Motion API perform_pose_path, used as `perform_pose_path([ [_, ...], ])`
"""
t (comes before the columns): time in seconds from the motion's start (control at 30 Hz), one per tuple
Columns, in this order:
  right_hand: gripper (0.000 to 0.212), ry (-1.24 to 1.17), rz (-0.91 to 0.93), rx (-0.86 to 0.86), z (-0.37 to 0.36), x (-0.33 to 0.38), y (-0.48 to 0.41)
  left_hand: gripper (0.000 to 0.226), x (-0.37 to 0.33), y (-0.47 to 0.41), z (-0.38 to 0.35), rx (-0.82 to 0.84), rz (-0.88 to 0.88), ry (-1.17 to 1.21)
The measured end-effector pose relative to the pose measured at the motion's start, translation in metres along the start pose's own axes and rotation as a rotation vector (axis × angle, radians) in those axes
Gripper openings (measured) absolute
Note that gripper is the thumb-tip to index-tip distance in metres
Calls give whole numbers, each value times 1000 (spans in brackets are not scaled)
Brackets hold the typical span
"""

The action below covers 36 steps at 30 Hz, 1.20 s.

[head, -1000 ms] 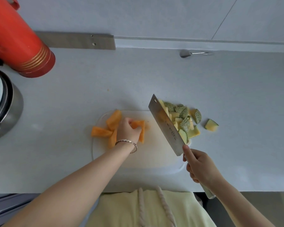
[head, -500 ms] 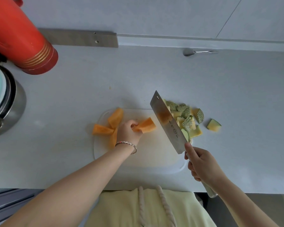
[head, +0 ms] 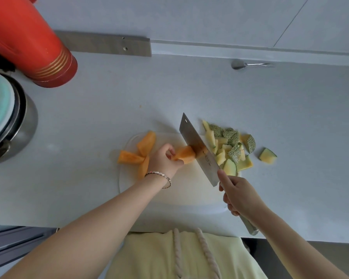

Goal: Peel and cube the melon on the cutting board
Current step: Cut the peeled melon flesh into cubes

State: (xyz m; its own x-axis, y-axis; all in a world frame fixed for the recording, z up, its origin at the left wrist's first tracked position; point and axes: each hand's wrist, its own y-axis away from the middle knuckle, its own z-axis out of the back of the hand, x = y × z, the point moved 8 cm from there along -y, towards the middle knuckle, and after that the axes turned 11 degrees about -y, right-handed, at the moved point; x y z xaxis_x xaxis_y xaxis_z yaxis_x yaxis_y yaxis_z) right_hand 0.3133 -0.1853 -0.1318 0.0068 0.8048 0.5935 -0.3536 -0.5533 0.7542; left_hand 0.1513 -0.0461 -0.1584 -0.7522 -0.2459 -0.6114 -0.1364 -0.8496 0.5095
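On the pale grey counter (head: pixel 290 117), over the white cutting board (head: pixel 189 188), your left hand (head: pixel 162 160) pinches a peeled orange melon wedge (head: pixel 184 154); your right hand (head: pixel 240 195) grips the steel cleaver (head: pixel 197 146) meeting it. A slip could cut that left hand.

The cleaver (head: pixel 197 146) slants across the cutting board (head: pixel 185 188), walling off the left hand (head: pixel 163 158) and its melon piece (head: pixel 184 154) from the rind heap (head: pixel 230 146) just right of the blade. The right hand (head: pixel 238 193) on the handle closes the board's near right corner. Peeled wedges (head: pixel 137 154) crowd the board's left edge. Between the forearms the board's near half lies open. Bare worktop (head: pixel 109 109) runs behind the board to the wall, where a spoon (head: pixel 248 64) lies. A red flask (head: pixel 28 43) and a steel pot (head: pixel 18 127) fill the far left.
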Motion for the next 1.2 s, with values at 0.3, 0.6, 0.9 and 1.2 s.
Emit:
perform_pose_path([
  [0.3,48,-95,41,-13,3,8,15,29,2,1,11,-48,-68,-170],
  [0.6,51,-12,6,8,-7,9,11,18,1,0,14,-78,-121,-211],
  [0.9,50,119,58,25,-12,15,7,22,3,-4,13,-70,-143,-221],
  [1.2,47,113,122,0,-39,20,-21,22,8,-9,15,-81,-151,-209],
])
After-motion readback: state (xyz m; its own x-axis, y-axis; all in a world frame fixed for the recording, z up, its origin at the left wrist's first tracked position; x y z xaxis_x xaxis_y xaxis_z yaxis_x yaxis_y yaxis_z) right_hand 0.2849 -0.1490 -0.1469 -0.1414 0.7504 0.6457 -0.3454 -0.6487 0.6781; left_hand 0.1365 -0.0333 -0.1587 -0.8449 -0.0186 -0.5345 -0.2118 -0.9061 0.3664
